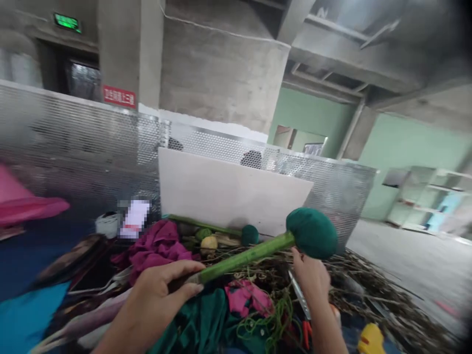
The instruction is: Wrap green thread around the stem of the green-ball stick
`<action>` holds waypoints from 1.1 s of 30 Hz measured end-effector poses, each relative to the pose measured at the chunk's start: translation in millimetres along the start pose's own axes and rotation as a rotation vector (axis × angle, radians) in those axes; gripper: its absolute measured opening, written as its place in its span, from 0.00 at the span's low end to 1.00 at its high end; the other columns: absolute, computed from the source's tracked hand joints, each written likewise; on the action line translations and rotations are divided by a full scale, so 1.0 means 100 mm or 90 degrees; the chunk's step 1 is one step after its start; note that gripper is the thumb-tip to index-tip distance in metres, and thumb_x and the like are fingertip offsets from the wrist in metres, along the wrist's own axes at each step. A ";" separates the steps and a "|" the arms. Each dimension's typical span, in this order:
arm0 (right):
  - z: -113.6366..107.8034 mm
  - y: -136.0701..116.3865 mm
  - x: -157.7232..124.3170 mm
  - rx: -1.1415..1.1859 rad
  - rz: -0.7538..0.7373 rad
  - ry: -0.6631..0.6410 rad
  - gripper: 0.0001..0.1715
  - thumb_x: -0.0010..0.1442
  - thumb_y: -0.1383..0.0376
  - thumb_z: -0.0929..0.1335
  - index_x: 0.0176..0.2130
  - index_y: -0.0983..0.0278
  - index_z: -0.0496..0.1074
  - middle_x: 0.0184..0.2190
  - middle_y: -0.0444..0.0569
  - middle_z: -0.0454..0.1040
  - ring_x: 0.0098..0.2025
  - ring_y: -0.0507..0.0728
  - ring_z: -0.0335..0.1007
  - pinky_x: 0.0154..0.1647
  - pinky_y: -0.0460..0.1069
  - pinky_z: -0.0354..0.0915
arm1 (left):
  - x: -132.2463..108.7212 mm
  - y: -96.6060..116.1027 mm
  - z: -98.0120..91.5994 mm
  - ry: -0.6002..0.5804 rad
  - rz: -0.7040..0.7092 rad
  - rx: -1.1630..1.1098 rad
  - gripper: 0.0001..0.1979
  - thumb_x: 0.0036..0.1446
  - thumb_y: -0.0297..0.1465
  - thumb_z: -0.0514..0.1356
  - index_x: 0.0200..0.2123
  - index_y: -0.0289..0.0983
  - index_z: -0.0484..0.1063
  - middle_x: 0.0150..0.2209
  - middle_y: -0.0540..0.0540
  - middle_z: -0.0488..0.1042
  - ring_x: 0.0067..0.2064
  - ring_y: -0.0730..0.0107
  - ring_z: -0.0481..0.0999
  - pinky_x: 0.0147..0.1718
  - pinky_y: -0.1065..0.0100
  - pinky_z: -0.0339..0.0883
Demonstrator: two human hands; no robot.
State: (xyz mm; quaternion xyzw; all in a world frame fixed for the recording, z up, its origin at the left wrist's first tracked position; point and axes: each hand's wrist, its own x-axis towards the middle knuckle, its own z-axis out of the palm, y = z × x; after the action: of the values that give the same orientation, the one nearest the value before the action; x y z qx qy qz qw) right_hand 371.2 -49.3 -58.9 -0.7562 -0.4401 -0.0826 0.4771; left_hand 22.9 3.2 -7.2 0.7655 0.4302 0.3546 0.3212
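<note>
My left hand (169,287) is closed around the lower end of a mallet-like stick (247,255) wrapped in green. At its upper right end sits a round head (313,233) covered in dark green cloth. My right hand (311,275) is closed just below that head, its fingertips close to where head and stick meet; what they pinch is hidden. Beside my right wrist show a metal blade (300,295) and orange-red handles (307,334), perhaps scissors. Under the stick lie dark green satin cloth (199,324), a pink patterned cloth (249,297) and tangled green string (278,319).
Thin twigs (368,290) are heaped on the right. Behind are magenta cloth (162,248), a yellow ball (209,245), another dark green head (250,235) and a white board (228,191) against a perforated metal screen (73,132). A yellow object (370,339) is at lower right.
</note>
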 end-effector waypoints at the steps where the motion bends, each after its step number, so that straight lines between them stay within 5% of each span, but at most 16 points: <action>1: 0.02 -0.04 -0.03 -0.023 0.011 -0.010 0.13 0.61 0.62 0.64 0.35 0.67 0.76 0.41 0.63 0.75 0.49 0.70 0.70 0.50 0.63 0.63 | -0.03 0.06 0.01 0.007 -0.014 -0.008 0.12 0.48 0.34 0.62 0.37 0.42 0.81 0.36 0.50 0.83 0.40 0.60 0.81 0.44 0.68 0.72; 5: 0.14 -0.38 -0.19 0.104 -0.042 -0.135 0.14 0.57 0.58 0.65 0.36 0.63 0.77 0.43 0.58 0.77 0.48 0.69 0.72 0.53 0.59 0.63 | -0.08 0.17 0.08 0.003 -0.081 -0.069 0.14 0.50 0.32 0.61 0.41 0.40 0.80 0.37 0.51 0.82 0.41 0.61 0.80 0.43 0.68 0.71; 10: 0.44 -1.03 -0.76 0.400 -0.081 -0.371 0.19 0.60 0.52 0.65 0.42 0.61 0.76 0.45 0.53 0.78 0.52 0.62 0.71 0.57 0.55 0.63 | -0.09 0.15 0.19 -0.020 -0.065 -0.119 0.15 0.49 0.30 0.62 0.42 0.40 0.80 0.38 0.51 0.82 0.41 0.62 0.80 0.42 0.68 0.70; 14: 0.58 -1.24 -1.10 0.552 -0.084 -0.584 0.22 0.58 0.47 0.67 0.35 0.63 0.75 0.28 0.48 0.76 0.33 0.57 0.74 0.37 0.48 0.70 | -0.07 0.12 0.22 -0.010 -0.068 -0.141 0.14 0.48 0.29 0.62 0.40 0.38 0.80 0.40 0.49 0.82 0.44 0.61 0.80 0.45 0.68 0.70; 17: 0.46 -1.22 -1.12 0.409 -0.155 -0.494 0.24 0.64 0.53 0.64 0.23 0.64 0.69 0.20 0.44 0.67 0.23 0.52 0.66 0.25 0.44 0.62 | -0.04 0.05 0.22 0.009 -0.075 -0.161 0.15 0.48 0.31 0.62 0.41 0.38 0.79 0.40 0.49 0.82 0.44 0.61 0.80 0.45 0.67 0.70; 19: 0.37 -1.23 -1.10 0.393 -0.210 -0.330 0.22 0.65 0.57 0.64 0.23 0.64 0.69 0.27 0.48 0.69 0.32 0.55 0.69 0.34 0.46 0.64 | -0.01 0.01 0.22 0.017 -0.077 -0.169 0.15 0.48 0.31 0.62 0.41 0.38 0.79 0.40 0.48 0.82 0.43 0.61 0.80 0.44 0.67 0.70; 21: 0.34 -1.26 -1.10 0.494 -0.236 -0.251 0.20 0.65 0.58 0.64 0.25 0.63 0.71 0.38 0.53 0.72 0.44 0.59 0.69 0.44 0.50 0.64 | 0.00 -0.01 0.24 0.019 -0.075 -0.172 0.14 0.48 0.31 0.62 0.40 0.37 0.79 0.40 0.48 0.82 0.42 0.61 0.80 0.43 0.67 0.70; 23: 0.40 -1.30 -1.14 0.658 -0.233 -0.290 0.21 0.67 0.58 0.61 0.26 0.62 0.72 0.40 0.53 0.73 0.48 0.61 0.69 0.48 0.53 0.64 | 0.00 -0.01 0.28 0.013 -0.077 -0.169 0.13 0.48 0.30 0.60 0.38 0.37 0.79 0.38 0.47 0.82 0.42 0.60 0.80 0.42 0.67 0.69; 27: 0.63 -1.25 -1.23 0.875 -0.116 -0.334 0.25 0.69 0.59 0.58 0.23 0.62 0.68 0.22 0.46 0.66 0.28 0.54 0.66 0.30 0.48 0.65 | 0.01 -0.01 0.36 -0.025 -0.106 -0.184 0.12 0.46 0.28 0.61 0.36 0.36 0.79 0.36 0.47 0.82 0.41 0.60 0.79 0.41 0.66 0.68; 30: 0.72 -1.15 -1.28 0.834 -0.052 -0.256 0.26 0.68 0.60 0.60 0.20 0.63 0.64 0.18 0.42 0.59 0.20 0.50 0.56 0.20 0.44 0.54 | 0.04 -0.02 0.36 -0.060 -0.131 -0.250 0.16 0.41 0.28 0.64 0.37 0.33 0.78 0.36 0.45 0.81 0.41 0.60 0.77 0.40 0.66 0.67; 33: 0.69 -1.12 -1.31 0.735 -0.084 -0.202 0.26 0.68 0.59 0.62 0.20 0.64 0.63 0.17 0.41 0.58 0.19 0.49 0.53 0.19 0.45 0.49 | 0.06 -0.02 0.33 -0.111 -0.179 -0.344 0.19 0.34 0.26 0.66 0.36 0.31 0.77 0.32 0.46 0.80 0.37 0.63 0.76 0.36 0.68 0.66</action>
State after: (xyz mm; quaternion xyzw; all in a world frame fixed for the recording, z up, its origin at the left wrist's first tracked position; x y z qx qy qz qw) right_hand 188.7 -53.3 -94.1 -0.3490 -0.5257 0.2539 0.7330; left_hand 51.0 3.9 -25.0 0.6129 0.3930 0.3409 0.5948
